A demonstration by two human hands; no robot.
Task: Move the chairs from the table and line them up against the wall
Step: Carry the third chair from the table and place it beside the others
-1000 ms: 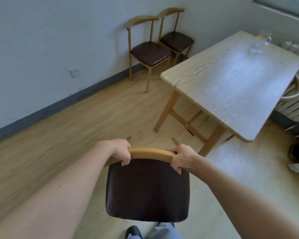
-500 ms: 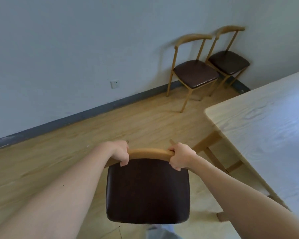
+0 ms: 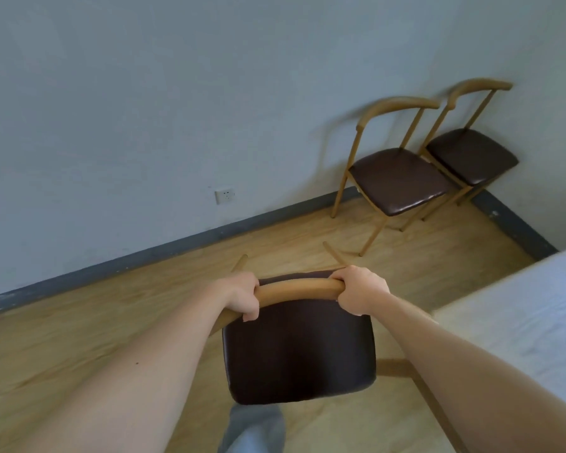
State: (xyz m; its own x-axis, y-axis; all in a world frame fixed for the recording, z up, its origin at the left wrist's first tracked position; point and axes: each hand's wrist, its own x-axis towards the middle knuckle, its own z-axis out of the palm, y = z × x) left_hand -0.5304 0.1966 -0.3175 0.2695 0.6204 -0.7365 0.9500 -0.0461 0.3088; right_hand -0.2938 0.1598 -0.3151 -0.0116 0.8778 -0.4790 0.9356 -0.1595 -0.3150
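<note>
I hold a wooden chair [image 3: 299, 351] with a dark brown seat in front of me, lifted and tipped so two of its legs point toward the wall. My left hand [image 3: 242, 297] grips the left end of its curved backrest and my right hand [image 3: 360, 291] grips the right end. Two matching chairs stand side by side against the grey wall [image 3: 177, 93] at the right: the nearer chair [image 3: 396, 181] and the corner chair [image 3: 471, 156].
The light wooden table [image 3: 530, 318] fills the lower right, close to my right forearm, with its leg showing beneath. A white wall socket [image 3: 225, 196] sits above the dark skirting. Wooden floor stretches left of the nearer chair along the wall.
The view has swung left and closer to the wall with the chair still held. The two wall chairs shifted right in view and most of the table slid out of frame.
</note>
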